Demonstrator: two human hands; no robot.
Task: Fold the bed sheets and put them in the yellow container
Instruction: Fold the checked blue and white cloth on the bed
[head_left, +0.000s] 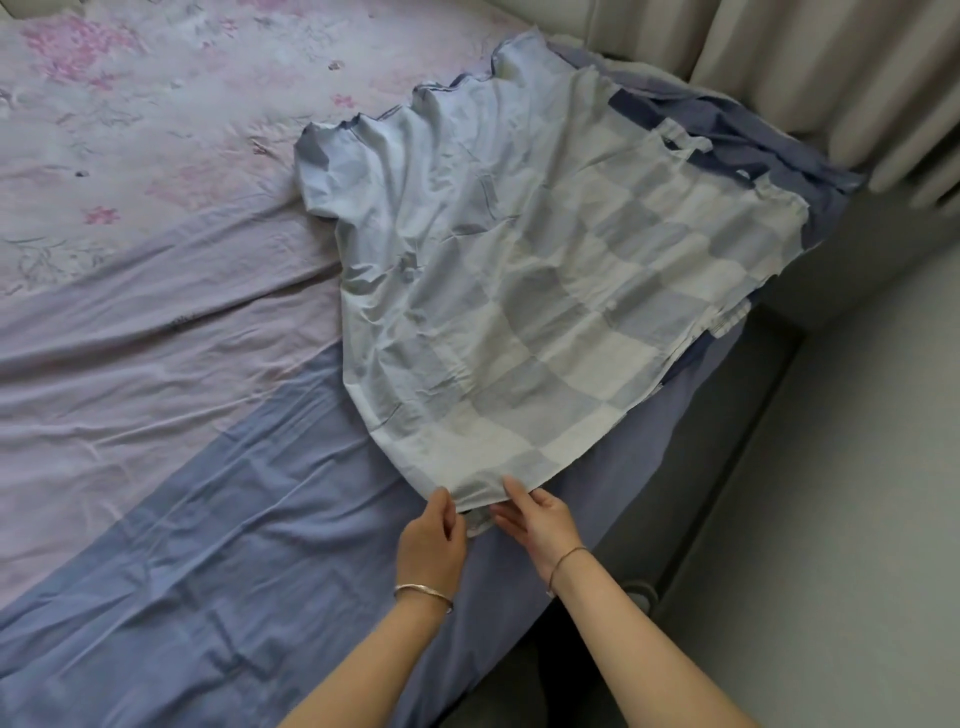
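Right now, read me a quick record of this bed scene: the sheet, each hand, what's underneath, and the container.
sheet: checked sheet, pale blue and white, spread out and wrinkled on the bed
left hand: left hand pinches the sheet's near corner
right hand: right hand holds the same corner, fingers lying on top of the cloth
underneath: bed cover, blue with a pink floral part
background: curtain by the bed's far right side
yellow container: not in view

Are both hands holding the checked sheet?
Yes, the left hand and the right hand both hold the near corner of the checked sheet.
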